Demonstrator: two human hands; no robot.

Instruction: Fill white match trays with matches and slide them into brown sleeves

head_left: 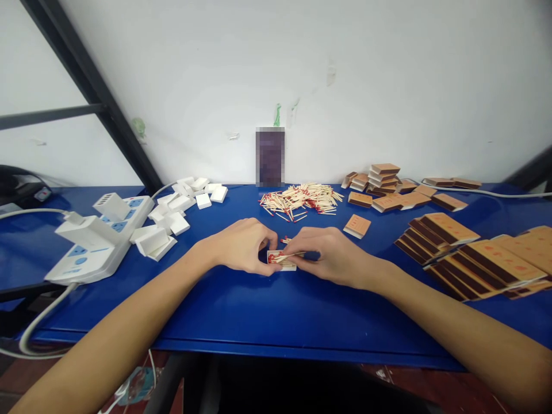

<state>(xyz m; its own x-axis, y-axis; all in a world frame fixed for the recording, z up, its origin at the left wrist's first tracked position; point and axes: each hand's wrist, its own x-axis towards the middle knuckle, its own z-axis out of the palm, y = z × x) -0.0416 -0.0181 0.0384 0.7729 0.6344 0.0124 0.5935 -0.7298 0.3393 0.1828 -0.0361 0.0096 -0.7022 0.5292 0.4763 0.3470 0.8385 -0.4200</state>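
Observation:
A small white matchbox tray [290,268] lies on the blue table between my hands, with red-tipped matches [276,259] in it. My left hand [248,247] grips the left end of the tray between thumb and fingers. Over the tray's right part, my right hand [330,253] pinches several matches, their red heads pointing left. A few loose matches [285,240] lie just behind the tray, partly hidden by my right hand. Farther back is a heap of matches [306,198].
White empty trays [175,207] are scattered at the left, beside a power strip [107,247] with plugs and cables. Orange-brown matchbox sleeves [388,187] are piled at the back right. More sleeves [495,259] are stacked at the right; a single sleeve [357,225] lies nearer the middle.

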